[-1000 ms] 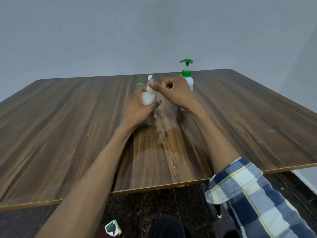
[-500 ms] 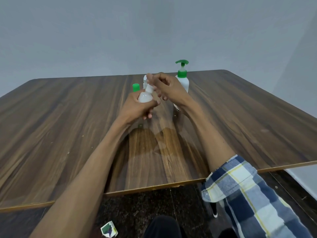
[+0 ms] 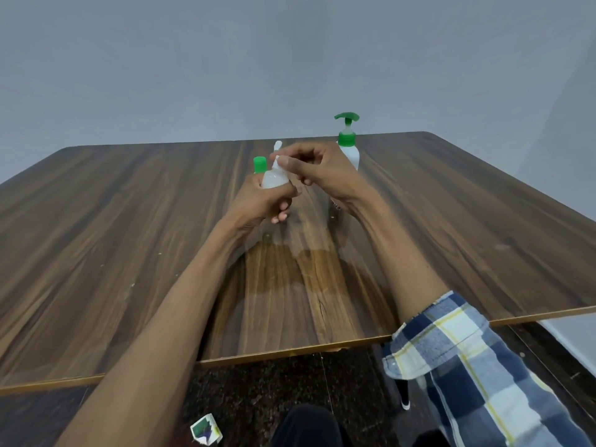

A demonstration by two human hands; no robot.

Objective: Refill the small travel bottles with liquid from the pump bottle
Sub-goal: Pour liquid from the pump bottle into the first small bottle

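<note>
A small white travel bottle [image 3: 273, 180] is gripped in my left hand [image 3: 258, 204], raised above the middle of the wooden table [image 3: 129, 221]. My right hand [image 3: 317, 175] pinches the bottle's white flip cap [image 3: 277, 153] at its top. Behind my left hand stands a second small bottle, of which only the green cap [image 3: 259, 165] shows. The white pump bottle [image 3: 349, 146] with a green pump head stands upright just behind my right hand, its lower half hidden by that hand.
The table's near edge [image 3: 290, 351] runs across the lower part of the view, with dark floor below it. A small torn wrapper [image 3: 206, 433] lies on the floor. A plain grey wall stands behind the table.
Both hands have lifted the travel bottle slightly. My right hand's fingers have closed higher on the cap, and the green cap of the second bottle now shows more fully.
</note>
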